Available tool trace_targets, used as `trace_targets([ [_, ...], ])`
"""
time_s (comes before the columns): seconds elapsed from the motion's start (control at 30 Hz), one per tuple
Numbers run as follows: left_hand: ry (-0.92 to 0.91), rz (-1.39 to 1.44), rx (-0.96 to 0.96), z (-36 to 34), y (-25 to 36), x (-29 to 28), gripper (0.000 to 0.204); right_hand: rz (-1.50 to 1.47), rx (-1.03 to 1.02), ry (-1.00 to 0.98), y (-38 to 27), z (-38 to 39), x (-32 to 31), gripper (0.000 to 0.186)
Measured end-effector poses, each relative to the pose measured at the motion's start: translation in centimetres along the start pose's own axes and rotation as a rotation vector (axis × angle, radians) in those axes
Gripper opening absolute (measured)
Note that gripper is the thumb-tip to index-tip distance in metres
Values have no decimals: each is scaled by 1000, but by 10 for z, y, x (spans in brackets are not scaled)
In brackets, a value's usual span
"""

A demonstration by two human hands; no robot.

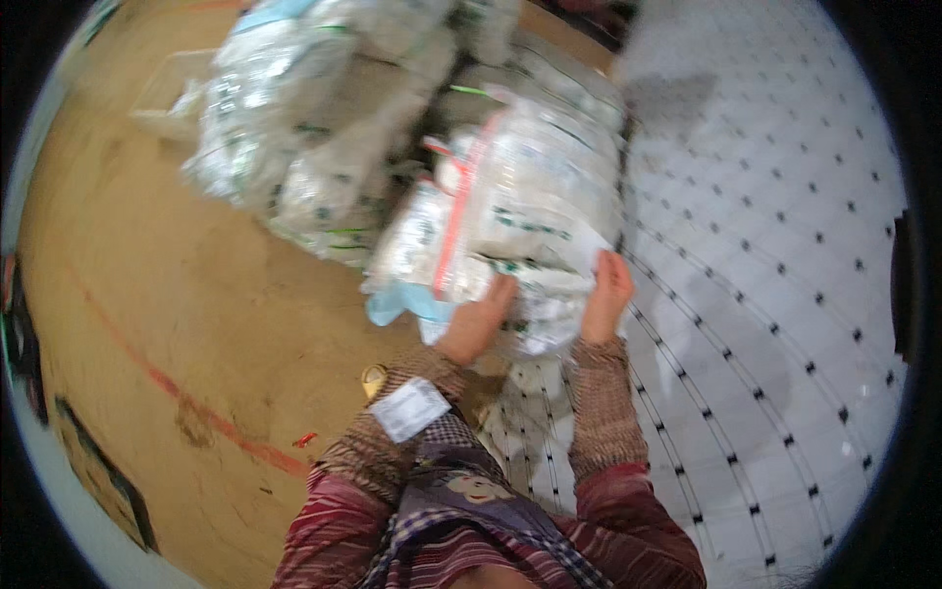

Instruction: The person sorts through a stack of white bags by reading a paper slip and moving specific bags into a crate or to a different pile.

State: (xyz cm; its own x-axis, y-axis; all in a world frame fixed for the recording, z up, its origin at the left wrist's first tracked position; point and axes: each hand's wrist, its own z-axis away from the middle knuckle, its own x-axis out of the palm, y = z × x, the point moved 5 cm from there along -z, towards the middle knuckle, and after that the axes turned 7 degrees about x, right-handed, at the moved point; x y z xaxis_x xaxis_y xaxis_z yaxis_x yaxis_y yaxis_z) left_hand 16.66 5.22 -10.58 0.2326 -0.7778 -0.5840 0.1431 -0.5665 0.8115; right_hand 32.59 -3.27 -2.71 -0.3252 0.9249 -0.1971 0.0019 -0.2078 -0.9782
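Apron [476, 488]; bag [535, 187] ahead, touching left hand [479, 319], grip unclear; right hand [607, 294] pinching white slip [589, 242]

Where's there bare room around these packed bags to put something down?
Brown surface between the left bag pile and curved red line; also black-dotted white surface right of the right hand. Crowded: around the left hand, among bags and blue plastic.

The person wears a red striped top [334, 520], brown ribbed knit cuffs [606, 412] and a grey-purple apron [478, 491] with checked trim and a cartoon figure; a white label [410, 408] covers part of the left cuff.
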Motion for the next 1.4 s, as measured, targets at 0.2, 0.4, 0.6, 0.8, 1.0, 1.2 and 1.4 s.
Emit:
trace_targets([
  [0.2,-65,-131,-12,-8,21,-13,67,526,-851,-9,-18,15,28,10],
  [0.4,-104,-169,-13,-7,21,-13,70,680,-1060,-128,6,13,60,22],
  [0.6,-84,-160,-2,-7,19,-14,70,810,-876,-323,24,2,74,26],
  [0.8,-72,-151,19,-7,15,-13,70,598,-479,-566,-4,5,73,22],
  [1.0,-111,-163,-8,-10,16,-13,69,-151,472,-629,24,-53,88,23],
  [1.2,-91,-144,1,-8,18,-13,69,83,52,-824,37,-55,84,23],
  [1.4,-117,-153,-42,-6,13,-13,66,-209,719,-1015,30,-27,94,25],
])
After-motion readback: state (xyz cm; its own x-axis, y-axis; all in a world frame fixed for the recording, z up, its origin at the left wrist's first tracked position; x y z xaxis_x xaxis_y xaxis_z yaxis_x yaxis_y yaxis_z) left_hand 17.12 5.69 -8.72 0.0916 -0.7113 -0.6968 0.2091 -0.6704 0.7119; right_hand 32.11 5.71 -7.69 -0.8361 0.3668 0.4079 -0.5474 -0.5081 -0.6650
